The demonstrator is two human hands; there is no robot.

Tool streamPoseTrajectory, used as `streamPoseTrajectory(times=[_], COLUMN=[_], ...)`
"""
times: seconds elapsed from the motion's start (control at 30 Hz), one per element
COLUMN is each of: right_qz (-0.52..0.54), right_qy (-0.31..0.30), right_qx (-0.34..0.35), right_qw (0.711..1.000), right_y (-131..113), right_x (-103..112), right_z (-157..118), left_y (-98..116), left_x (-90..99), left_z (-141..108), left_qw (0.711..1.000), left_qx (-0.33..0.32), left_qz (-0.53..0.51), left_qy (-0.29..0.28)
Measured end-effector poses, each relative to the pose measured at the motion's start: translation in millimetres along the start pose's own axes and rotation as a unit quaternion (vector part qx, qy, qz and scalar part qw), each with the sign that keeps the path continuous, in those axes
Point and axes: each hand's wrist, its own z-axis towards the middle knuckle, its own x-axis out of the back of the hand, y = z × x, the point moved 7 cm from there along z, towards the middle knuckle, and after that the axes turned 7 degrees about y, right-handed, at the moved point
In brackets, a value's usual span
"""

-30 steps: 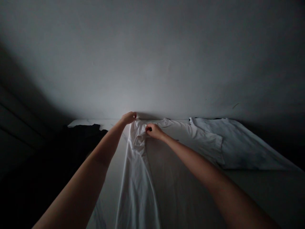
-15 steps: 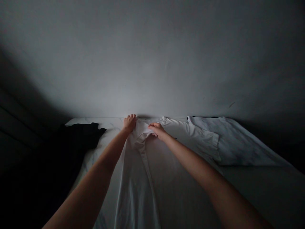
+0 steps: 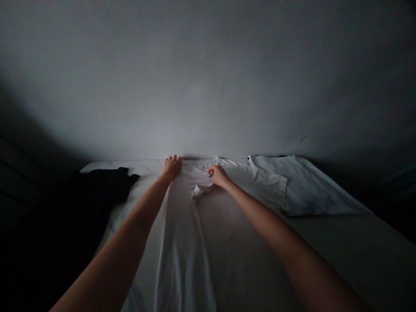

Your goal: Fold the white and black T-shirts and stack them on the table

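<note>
One white shirt (image 3: 234, 242) lies on the bench (image 3: 99, 165), its top along the far edge, against the wall (image 3: 195, 86), and its body running towards the near edge. A pale garment (image 3: 312, 188) is beside it towards the far right corner; a dark garment (image 3: 78, 208) lies apart, on the left side.

The left hand (image 3: 172, 167) is on the shirt's far left corner, fingers bent at the far edge; whether its grip has cloth pinched, I cannot tell. The right hand (image 3: 219, 176) has its grip nearly closed, thumb and fingertips holding shirt fabric just inwards of a raised fold (image 3: 200, 189).

I'd judge this cloth soft and quick to crease, so steady pressure at the corner matters, with a light, low pull from the right. Tugging hard could drag the whole top askew; bunching near the fold wants easing out flat, little by little.
</note>
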Motion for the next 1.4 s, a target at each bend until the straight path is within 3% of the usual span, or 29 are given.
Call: streamPoseTrajectory(times=[0.2, 0.37, 0.5, 0.6, 0.7, 0.8, 0.97, 1.1, 1.23, 1.4], right_qz=[-0.121, -0.171, -0.085, 0.004, 0.004, -0.008, -0.048, -0.064, -0.032, -0.007], right_qy=[-0.044, -0.007, -0.027, -0.098, -0.161, -0.159, -0.170, -0.161, -0.143, -0.169], right_qx=[-0.025, -0.016, 0.151, 0.294, 0.373, 0.374, 0.352, 0.306, 0.276, 0.287], right_qw=[0.991, 0.985, 0.984, 0.951, 0.914, 0.914, 0.919, 0.936, 0.950, 0.943], right_y=[-9, -27, -76, -112, -129, -133, -125, -116, -126, -152], right_x=[1, 12, 12, 14, 18, 28, 38, 54, 68, 65], right_z=[-13, -22, -39, -62, -84, -96, -122, -151, -202, -286], left_y=[15, 26, 27, 35, 53, 62, 53, 50, 69, 97], left_x=[5.3, -8.5, -6.3, 7.4, 19.6, 26.2, 46.0, 69.5, 92.7, 115.3], left_z=[-17, -40, -48, -54, -72, -96, -142, -195, -254, -321], left_qw=[0.999, 0.996, 0.996, 0.999, 0.997, 0.993, 0.993, 0.989, 0.975, 0.959], left_qx=[0.043, 0.073, 0.074, 0.031, -0.057, -0.098, -0.073, -0.086, -0.133, -0.166], left_qz=[-0.003, -0.018, -0.033, -0.041, -0.052, -0.059, -0.079, -0.108, -0.161, -0.205], left_qy=[-0.030, -0.057, -0.045, -0.016, -0.009, -0.035, -0.053, -0.058, -0.078, -0.099])
